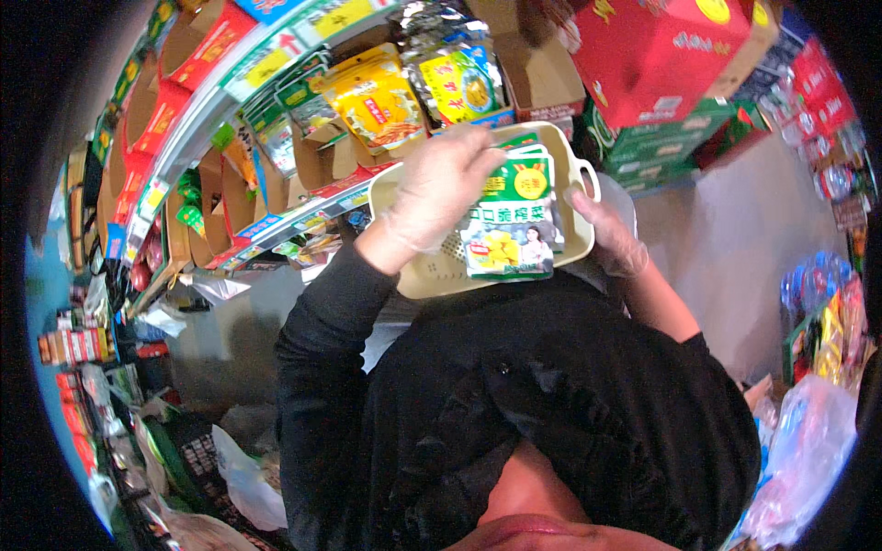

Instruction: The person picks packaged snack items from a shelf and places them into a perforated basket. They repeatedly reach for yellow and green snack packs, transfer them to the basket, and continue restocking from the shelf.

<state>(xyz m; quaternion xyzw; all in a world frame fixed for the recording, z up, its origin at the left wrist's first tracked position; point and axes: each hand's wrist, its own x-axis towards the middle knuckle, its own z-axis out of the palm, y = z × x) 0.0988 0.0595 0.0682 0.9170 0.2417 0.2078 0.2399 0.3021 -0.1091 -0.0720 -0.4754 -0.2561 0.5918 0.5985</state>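
Observation:
A cream plastic basket (428, 279) with a perforated base is held in front of my chest. My left hand (448, 182), in a clear disposable glove, reaches over it from the left, fingers closed at the upper left edge of a green-and-white food pouch (511, 237). At least one similar pouch lies behind this one, partly covered. On the basket's right side, my right hand (608, 227), also in a clear glove, grips the rim by the handle cutout; some of its fingers are hidden behind the wall.
Just beyond the basket, a store shelf (303, 213) holds open cartons, yellow pouches (375, 96) and silver-and-yellow packets (458, 86). A red box (654, 55) stands on green cartons (658, 148) at the upper right. Plastic-wrapped goods (803, 454) lie lower right, and a black crate (207, 458) lower left.

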